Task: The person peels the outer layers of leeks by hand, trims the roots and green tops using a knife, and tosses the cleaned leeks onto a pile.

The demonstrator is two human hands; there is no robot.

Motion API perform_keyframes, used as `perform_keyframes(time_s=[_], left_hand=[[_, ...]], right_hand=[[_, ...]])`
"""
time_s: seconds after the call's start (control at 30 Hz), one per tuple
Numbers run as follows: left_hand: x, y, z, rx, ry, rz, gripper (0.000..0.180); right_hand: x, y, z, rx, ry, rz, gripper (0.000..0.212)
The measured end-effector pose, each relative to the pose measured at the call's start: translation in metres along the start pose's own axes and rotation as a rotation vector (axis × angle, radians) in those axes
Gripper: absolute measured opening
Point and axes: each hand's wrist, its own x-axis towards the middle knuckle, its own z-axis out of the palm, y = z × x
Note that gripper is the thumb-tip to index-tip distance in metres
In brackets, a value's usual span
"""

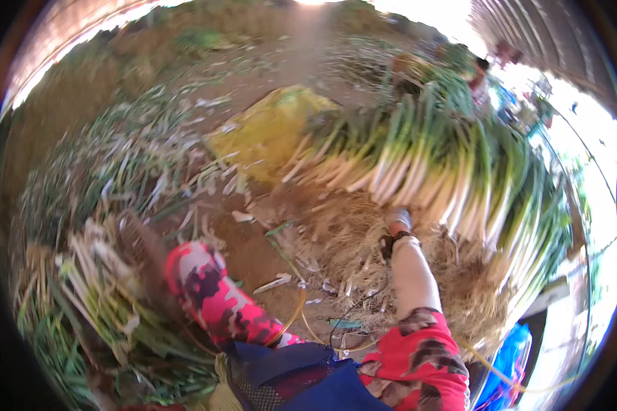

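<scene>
My right hand (399,220), small and blurred, seems to wear a greyish glove. It reaches to the root end of a long row of large green onions (397,164) with white stalks and green tops. It is at or very near the stalks; its fingers cannot be made out. A dark band circles the wrist, and a red camouflage sleeve (418,363) is pushed up the arm. Left of centre is a pink camouflage-covered limb (219,298); sleeve or trouser leg, I cannot tell. My left hand does not show. Dry, tangled roots (353,257) lie below the stalks.
A yellow sheet (274,130) lies ahead on the soil. Leaf scraps (130,157) cover the left side, with another onion pile (103,288) nearer me. A yellow cord (298,308) crosses near my blue apron (288,377). Another person (480,79) is at the far right.
</scene>
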Motion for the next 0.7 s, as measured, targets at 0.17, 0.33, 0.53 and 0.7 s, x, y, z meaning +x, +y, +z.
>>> perform_keyframes(time_s=[0.17, 0.33, 0.53, 0.7], left_hand=[[0.019, -0.048, -0.040, -0.304, 0.030, 0.172, 0.041], [0.017, -0.084, -0.058, -0.549, 0.457, 0.017, 0.046], [0.046, -0.154, -0.064, -0.299, 0.490, 0.174, 0.038], [0.066, -0.163, -0.081, -0.579, 0.548, 0.071, 0.030]], right_hand=[[-0.043, -0.036, -0.034, -0.147, -0.183, -0.407, 0.034], [-0.145, -0.207, -0.096, 0.078, -0.190, -0.999, 0.035], [-0.336, -0.419, -0.148, 0.559, -0.186, -1.639, 0.024], [-0.457, -0.504, -0.102, 0.170, -0.555, -2.084, 0.022]])
